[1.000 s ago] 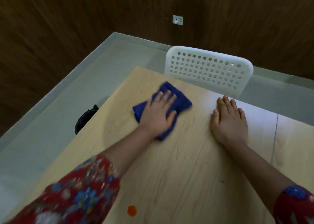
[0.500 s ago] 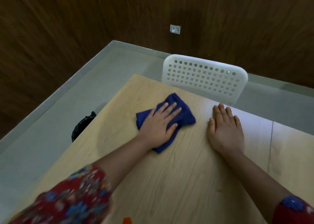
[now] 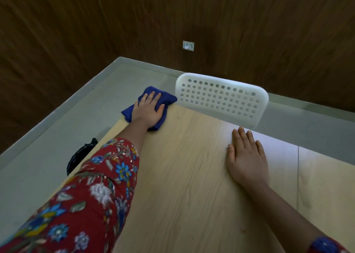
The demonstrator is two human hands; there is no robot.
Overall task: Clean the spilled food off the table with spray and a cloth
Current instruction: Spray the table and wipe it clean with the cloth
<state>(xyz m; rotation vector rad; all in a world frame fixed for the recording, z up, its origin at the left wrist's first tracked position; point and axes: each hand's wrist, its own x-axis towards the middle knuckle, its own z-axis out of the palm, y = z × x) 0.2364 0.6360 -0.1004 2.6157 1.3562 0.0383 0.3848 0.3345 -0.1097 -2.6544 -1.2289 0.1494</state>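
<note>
A dark blue cloth (image 3: 167, 99) lies bunched at the far left corner of the light wooden table (image 3: 192, 185), partly hanging over the edge. My left hand (image 3: 148, 110) presses flat on top of it with straight fingers. My right hand (image 3: 246, 156) rests palm down on the table to the right, fingers straight, holding nothing. No spray bottle is in view. A tiny orange speck (image 3: 243, 231) sits on the table near my right forearm.
A white perforated chair back (image 3: 222, 99) stands against the table's far edge. A black bag (image 3: 80, 157) sits on the grey floor left of the table. Dark wood walls with a socket (image 3: 188, 45) close the corner.
My left hand has pushed the cloth away and to the left, from mid-table to the far left corner. The right hand stays flat. The orange spot near the front has left the view.
</note>
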